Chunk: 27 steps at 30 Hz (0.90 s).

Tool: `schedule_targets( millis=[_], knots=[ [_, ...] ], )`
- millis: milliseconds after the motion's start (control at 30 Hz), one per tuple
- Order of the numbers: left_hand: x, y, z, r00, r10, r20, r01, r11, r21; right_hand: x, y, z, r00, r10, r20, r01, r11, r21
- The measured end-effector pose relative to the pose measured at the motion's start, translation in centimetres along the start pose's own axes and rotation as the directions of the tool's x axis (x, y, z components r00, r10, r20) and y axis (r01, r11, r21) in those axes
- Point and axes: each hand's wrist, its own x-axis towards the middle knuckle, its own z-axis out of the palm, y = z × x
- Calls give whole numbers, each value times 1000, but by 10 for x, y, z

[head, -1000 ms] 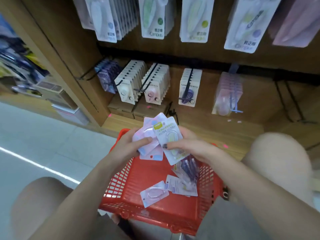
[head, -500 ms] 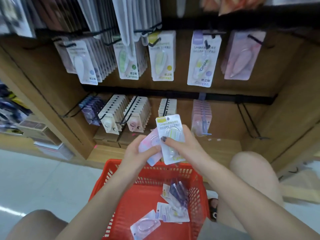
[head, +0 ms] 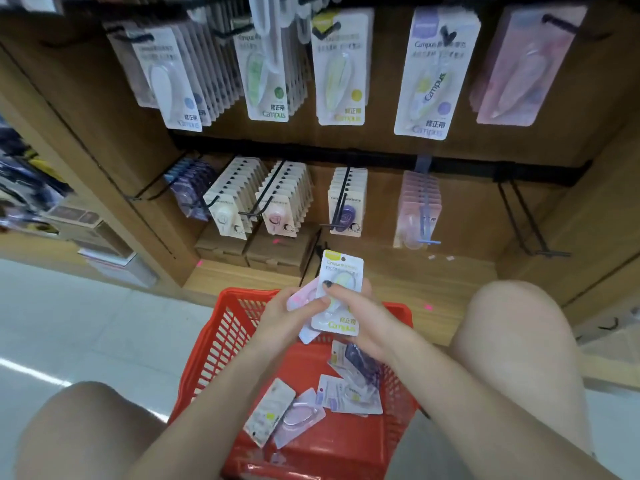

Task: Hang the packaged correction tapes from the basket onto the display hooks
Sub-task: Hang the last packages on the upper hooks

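Display shelf [head: 346, 244]: a wooden unit with two rows of black hooks. Most already carry packs; a pair of hooks at lower right [head: 519, 220] hangs bare.

Red basket [head: 221, 344]: it sits on the floor between the person's knees and holds the stock not yet hung, a handful of loose packs [head: 349, 393] lying flat and overlapping on its bottom.

Right hand [head: 374, 327]: raised over the far rim of the basket, fingers behind and thumb across the front of the yellow pack, holding it upright with the printed face to the camera.

Left hand [head: 280, 317]: fingers curled round a small fan of pinkish packs [head: 301, 299] tucked behind the yellow one, thumb tip touching the yellow pack's blister.

Yellow pack [head: 341, 292]: a thin card with a clear plastic bubble over the tape. I judge it very light, the card stiff enough to stay flat yet easy to crease, and the bubble smooth and slippery.

Where to hold: probably by the lower card edges, beside the bubble, so the top stays free.

Hang hole [head: 343, 259]: a small dark opening near the top edge of the card; it is the part that must meet the hook tip, and the card around it looks likely to tear if forced.

Matching hook: likely the upper row's yellow-marked packs [head: 341, 67].
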Motion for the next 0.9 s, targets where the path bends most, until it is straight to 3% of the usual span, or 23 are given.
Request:
schedule_targets(
  millis=[200,333,400,467,567,667,900],
  knots=[
    [17,-32,-41,991,-117,57,105,976,190,19,19,-5,999,-25,-21,18,963,-269],
    [34,-81,-63,949,-310,57,294,936,194,39,55,-14,999,38,-19,-41,794,-606],
    [49,-113,-74,941,-334,-60,330,855,400,51,79,-22,996,76,-41,-83,696,-713],
    [59,-143,-84,937,-338,-89,312,696,646,63,105,-31,988,104,-111,-152,611,-777],
    [66,-184,-95,894,-439,-92,336,519,786,81,143,-48,962,161,-221,-273,536,-799],
    [75,-223,-95,880,-469,-76,319,465,826,93,174,-64,933,194,-302,-359,531,-768],
    [93,-275,-83,926,-370,-67,180,279,943,110,216,-85,869,296,-397,-495,539,-681]
  ],
)
